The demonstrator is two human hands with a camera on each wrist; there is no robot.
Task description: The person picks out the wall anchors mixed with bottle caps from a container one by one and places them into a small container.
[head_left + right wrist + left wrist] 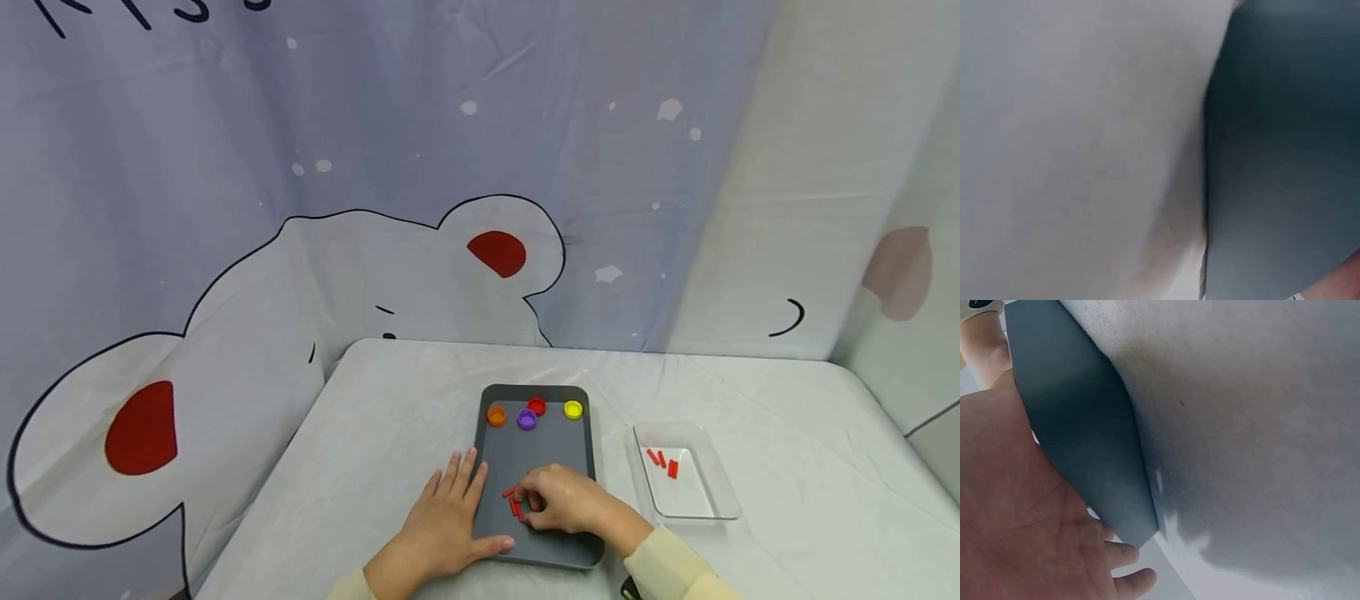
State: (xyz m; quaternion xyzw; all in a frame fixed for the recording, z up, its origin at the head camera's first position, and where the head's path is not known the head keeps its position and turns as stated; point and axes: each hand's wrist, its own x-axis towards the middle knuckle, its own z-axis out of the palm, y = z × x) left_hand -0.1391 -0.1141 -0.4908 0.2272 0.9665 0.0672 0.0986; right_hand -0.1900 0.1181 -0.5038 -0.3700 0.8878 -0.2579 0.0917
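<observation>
A dark grey tray [551, 533] lies on the cloth-covered table. On its lower left part sit several short red sticks [510, 492], two of them side by side. My right hand [566, 500] reaches over the tray, thumb and index finger pinching a red stick [519, 511] by its ends at the tray floor. My left hand [442, 521] rests with spread fingers along the tray's left edge, its thumb across the near left corner. In the left wrist view, the palm [1019, 500] is beside the tray's grey side [1085, 425]. The right wrist view shows mostly grey tray [1279, 156].
At the tray's far end stand small round cups: orange [497, 416], purple [527, 419], red [537, 405] and yellow [573, 409]. Right of the tray is a clear plastic box [693, 504] holding several red sticks [672, 469]. A printed curtain [420, 275] hangs behind the table.
</observation>
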